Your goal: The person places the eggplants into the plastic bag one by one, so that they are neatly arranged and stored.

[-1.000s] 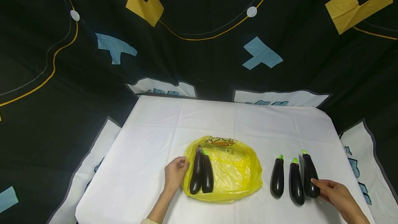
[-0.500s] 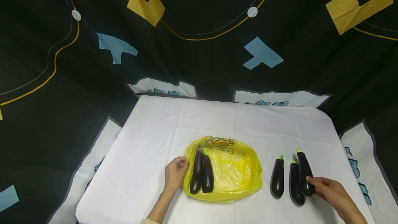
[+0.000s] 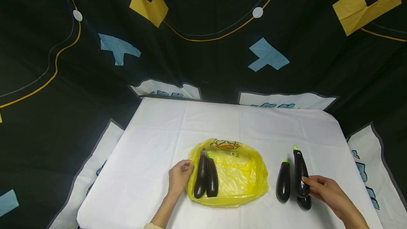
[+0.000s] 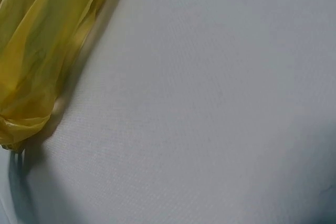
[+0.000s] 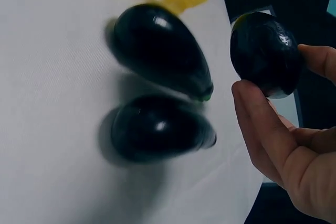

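My right hand (image 3: 327, 190) pinches an eggplant (image 3: 300, 172) near its thick end, between thumb and fingers. In the right wrist view the held eggplant (image 5: 266, 53) is lifted off the table, seen end-on. Below it in the head view another eggplant (image 3: 304, 203) lies mostly hidden, and one more eggplant (image 3: 283, 183) lies to its left on the cloth. A yellow plastic bag (image 3: 245, 176) lies spread open, with two eggplants (image 3: 206, 176) side by side at its left. My left hand (image 3: 180, 176) pinches the bag's left rim; the left wrist view shows only the bag's side (image 4: 47, 51).
The table wears a white cloth (image 3: 152, 133) with fold creases. Behind it hangs a black curtain (image 3: 203, 63) with yellow and blue patches. White printed strips (image 3: 286, 100) line the table's far edge.
My right hand has lifted the rightmost eggplant and carried it left, over the middle one of the right-hand group. The left hand and bag have stayed put.
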`<move>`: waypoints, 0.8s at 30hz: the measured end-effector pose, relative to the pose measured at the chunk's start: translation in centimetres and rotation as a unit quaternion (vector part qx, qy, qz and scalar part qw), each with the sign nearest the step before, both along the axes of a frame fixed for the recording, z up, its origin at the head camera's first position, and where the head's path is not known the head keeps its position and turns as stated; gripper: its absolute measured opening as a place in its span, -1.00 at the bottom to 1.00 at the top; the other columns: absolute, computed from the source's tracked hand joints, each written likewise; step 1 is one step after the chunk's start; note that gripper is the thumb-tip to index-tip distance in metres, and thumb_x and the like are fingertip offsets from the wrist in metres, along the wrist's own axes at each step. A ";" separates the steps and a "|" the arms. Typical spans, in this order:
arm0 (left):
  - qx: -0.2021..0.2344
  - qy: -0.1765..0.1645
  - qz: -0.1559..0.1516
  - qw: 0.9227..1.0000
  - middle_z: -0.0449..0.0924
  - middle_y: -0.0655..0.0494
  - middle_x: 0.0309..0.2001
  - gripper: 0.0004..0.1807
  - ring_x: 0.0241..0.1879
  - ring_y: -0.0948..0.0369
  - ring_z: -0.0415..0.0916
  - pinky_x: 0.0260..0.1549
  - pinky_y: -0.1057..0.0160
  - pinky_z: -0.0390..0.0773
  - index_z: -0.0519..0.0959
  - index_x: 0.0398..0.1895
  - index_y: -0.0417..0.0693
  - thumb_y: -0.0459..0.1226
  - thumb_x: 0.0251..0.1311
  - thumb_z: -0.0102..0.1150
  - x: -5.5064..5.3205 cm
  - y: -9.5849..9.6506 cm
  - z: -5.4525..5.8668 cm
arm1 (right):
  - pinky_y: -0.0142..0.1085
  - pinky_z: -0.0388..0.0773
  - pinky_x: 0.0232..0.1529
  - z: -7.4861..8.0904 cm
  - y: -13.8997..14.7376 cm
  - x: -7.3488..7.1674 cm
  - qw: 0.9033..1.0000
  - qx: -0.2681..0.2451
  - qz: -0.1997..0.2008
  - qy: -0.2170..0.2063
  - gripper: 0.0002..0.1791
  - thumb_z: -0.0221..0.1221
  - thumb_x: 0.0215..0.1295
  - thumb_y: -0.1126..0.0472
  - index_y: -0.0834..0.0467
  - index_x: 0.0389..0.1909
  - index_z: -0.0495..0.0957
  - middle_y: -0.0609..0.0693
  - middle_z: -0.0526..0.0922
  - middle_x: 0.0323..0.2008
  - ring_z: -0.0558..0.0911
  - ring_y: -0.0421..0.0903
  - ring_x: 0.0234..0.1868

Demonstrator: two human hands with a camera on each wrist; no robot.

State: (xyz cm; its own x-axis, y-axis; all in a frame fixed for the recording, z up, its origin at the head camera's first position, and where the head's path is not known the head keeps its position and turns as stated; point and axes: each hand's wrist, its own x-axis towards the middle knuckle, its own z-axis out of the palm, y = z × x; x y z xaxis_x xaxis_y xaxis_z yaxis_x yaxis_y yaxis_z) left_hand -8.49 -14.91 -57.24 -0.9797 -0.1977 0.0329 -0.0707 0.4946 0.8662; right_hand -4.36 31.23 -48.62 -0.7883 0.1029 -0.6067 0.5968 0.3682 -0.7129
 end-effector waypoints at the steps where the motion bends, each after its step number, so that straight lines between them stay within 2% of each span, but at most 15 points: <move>1: -0.001 0.000 0.000 1.000 0.69 0.01 -0.29 -0.87 -0.34 0.17 0.66 -0.39 0.38 0.63 0.66 -0.24 -0.09 -0.33 0.12 0.30 0.0 0.0 0.0 | -0.23 0.62 -0.11 0.1 -0.3 -0.1 1.000 -0.004 0.004 0.004 -0.14 0.16 0.26 -0.17 0.56 0.14 0.23 0.18 0.56 -0.13 0.62 -0.12 -0.20; 9: 0.001 0.002 0.001 1.000 0.69 0.02 -0.29 -0.88 -0.33 0.18 0.66 -0.39 0.38 0.63 0.66 -0.26 -0.09 -0.33 0.11 0.31 0.0 0.1 0.0 | -0.16 0.61 -0.08 1.0 -2.6 -0.7 0.999 -0.020 0.030 0.024 -0.26 0.13 0.32 -0.06 0.54 0.13 0.24 0.27 0.50 -0.05 0.61 -0.06 -0.15; 16: 0.003 0.000 0.001 1.000 0.69 0.01 -0.27 -0.87 -0.32 0.16 0.66 -0.38 0.37 0.64 0.66 -0.25 -0.10 -0.34 0.11 0.30 0.1 0.1 0.1 | -0.12 0.60 -0.06 1.6 -5.0 -1.3 0.998 -0.041 0.038 0.035 -0.33 0.21 0.25 -0.04 0.47 0.06 0.34 0.19 0.53 -0.10 0.62 -0.04 -0.17; 24: 0.004 0.010 0.002 1.000 0.69 0.00 -0.29 -0.88 -0.35 0.16 0.66 -0.41 0.37 0.64 0.67 -0.27 -0.11 -0.34 0.10 0.31 0.1 0.1 0.0 | -0.08 0.59 -0.05 2.0 -7.9 -2.0 0.995 -0.048 0.067 0.054 -0.43 0.22 0.24 0.01 0.45 -0.01 0.41 0.14 0.59 -0.18 0.64 -0.03 -0.17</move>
